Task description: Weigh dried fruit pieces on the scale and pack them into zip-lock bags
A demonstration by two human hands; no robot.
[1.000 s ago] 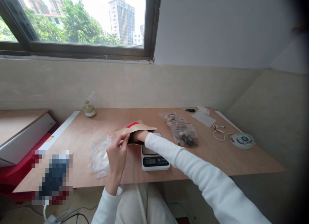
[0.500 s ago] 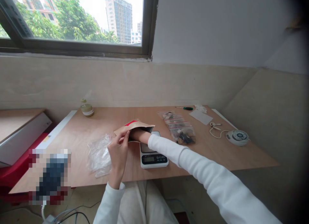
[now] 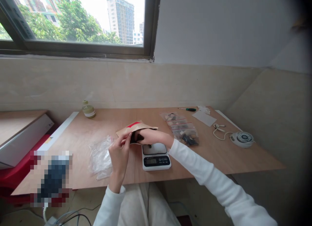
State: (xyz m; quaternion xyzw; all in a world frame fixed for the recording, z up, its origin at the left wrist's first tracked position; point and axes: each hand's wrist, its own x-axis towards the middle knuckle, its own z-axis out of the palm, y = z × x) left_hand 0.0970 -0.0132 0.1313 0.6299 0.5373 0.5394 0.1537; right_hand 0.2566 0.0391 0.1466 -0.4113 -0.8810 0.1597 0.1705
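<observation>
A brown paper pouch [image 3: 143, 125] with a red patch and a dark inside is held up over the table, its mouth towards me. My left hand [image 3: 119, 149] pinches the near edge of its opening. My right hand [image 3: 148, 136] is at the mouth, with its fingers partly inside the pouch; the fingertips and anything in them are hidden. Just below stands a white digital scale [image 3: 156, 159] with a metal plate and a dark display panel. A small dark bit shows on the plate near my right hand, too small to name.
A crumpled clear plastic bag [image 3: 99, 157] lies left of the scale. Zip bags with small parts [image 3: 184, 130], a screwdriver [image 3: 190, 109], a white card [image 3: 204, 118] and a round white corded device [image 3: 241, 139] are to the right. A green bottle [image 3: 88, 110] stands at the back left.
My right hand has drawn back out of the pouch towards the right, from wrist-deep to only the fingers inside. My left hand keeps its pinch on the edge.
</observation>
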